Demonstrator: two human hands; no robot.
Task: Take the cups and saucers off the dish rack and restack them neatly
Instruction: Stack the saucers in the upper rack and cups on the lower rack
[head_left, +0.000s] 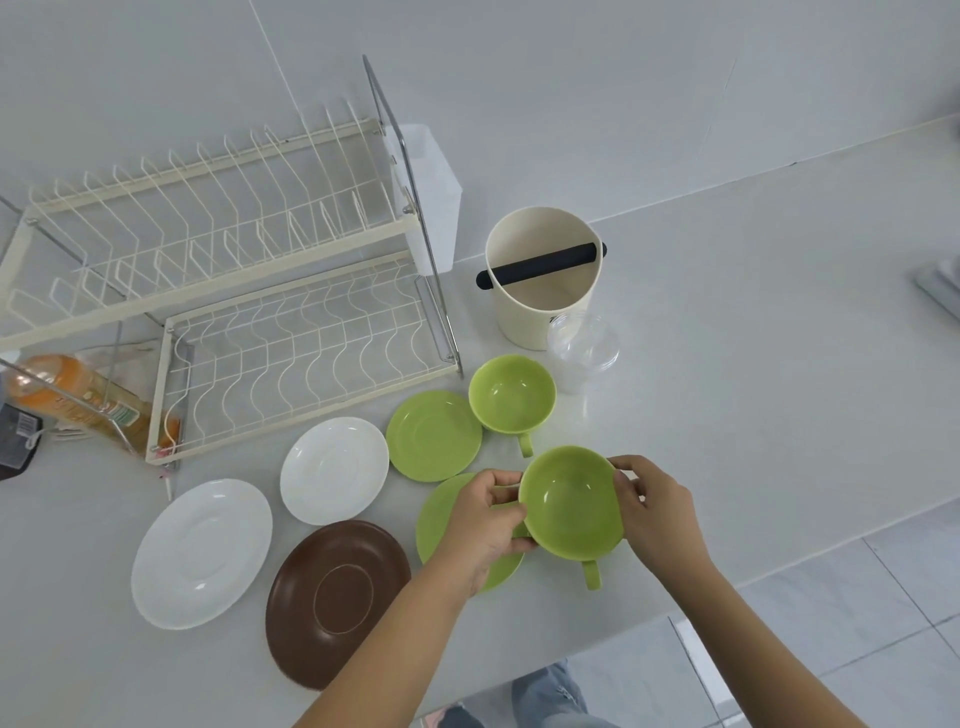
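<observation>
Green cup (570, 503) gripped at rim by left hand (488, 525) and right hand (655, 512), handle pointing toward viewer, partly over a green saucer (447, 530). Second green cup (512, 393) upright on white counter (727, 364), just beside second green saucer (434, 435). Two white saucers (334, 471) (202, 553) and brown saucer (337, 603) laid flat, apart. Cream wire dish rack (218, 270) at left, both tiers bare. Cream container with black bar (543, 275) behind clear lidded cup (582, 353).
</observation>
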